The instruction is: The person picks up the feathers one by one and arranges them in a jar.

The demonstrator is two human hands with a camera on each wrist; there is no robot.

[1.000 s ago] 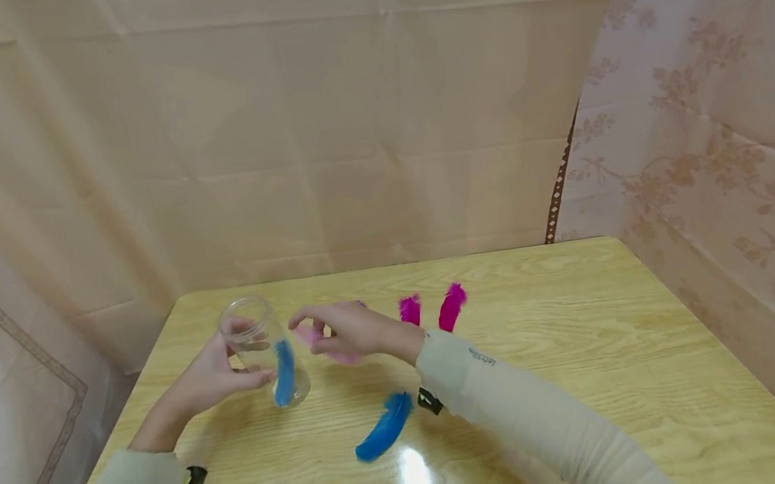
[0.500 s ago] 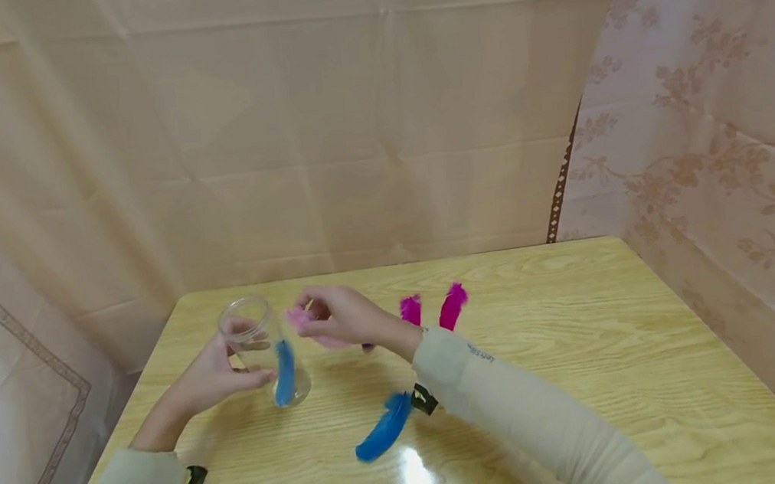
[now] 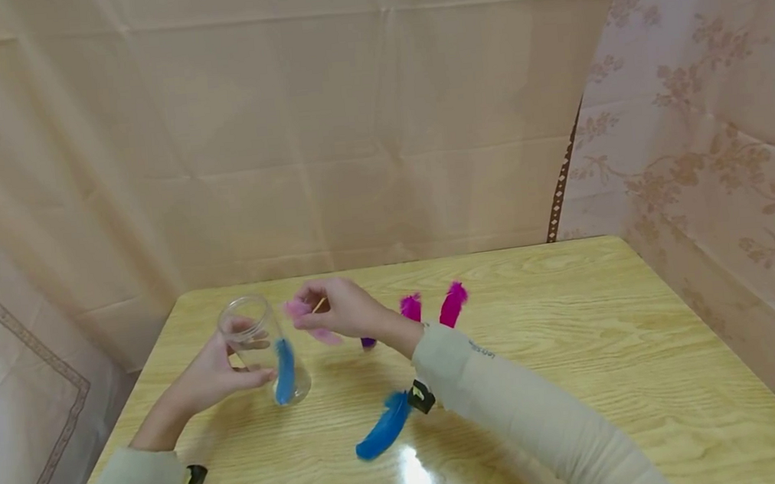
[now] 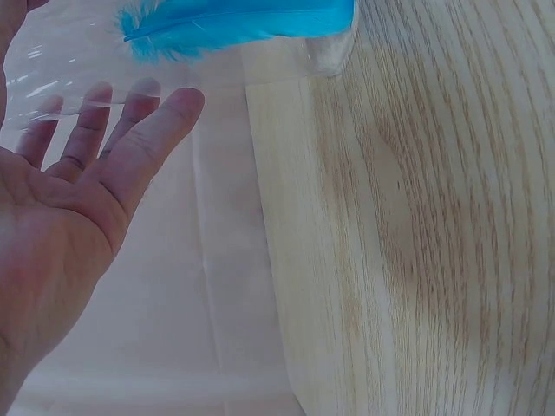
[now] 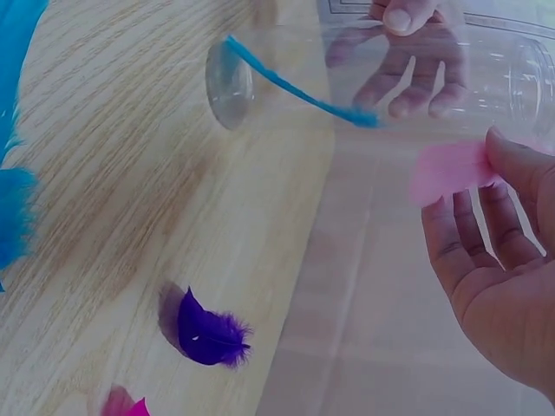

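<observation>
My left hand [image 3: 222, 368] grips a clear plastic jar [image 3: 245, 320] round its side, its open mouth tilted toward the upper left. Inside the jar lies a blue feather [image 3: 284, 370], also visible through the wall in the left wrist view. Just right of the jar, my right hand [image 3: 338, 308] pinches a light pink feather [image 5: 447, 169] between thumb and fingers. That feather is raised above the table, close to the jar's upper side.
On the wooden table [image 3: 545, 382] lie a second blue feather [image 3: 384, 427] near the front, a small purple feather [image 5: 208, 334], and two magenta feathers, the right one [image 3: 453, 304] standing apart from the left one [image 3: 410, 308]. A beige curtain [image 3: 349, 122] hangs behind.
My right hand has taken hold of the pink feather and lifted it up from the table beside the jar. The purple feather has come into view. My left hand and the jar stay in place.
</observation>
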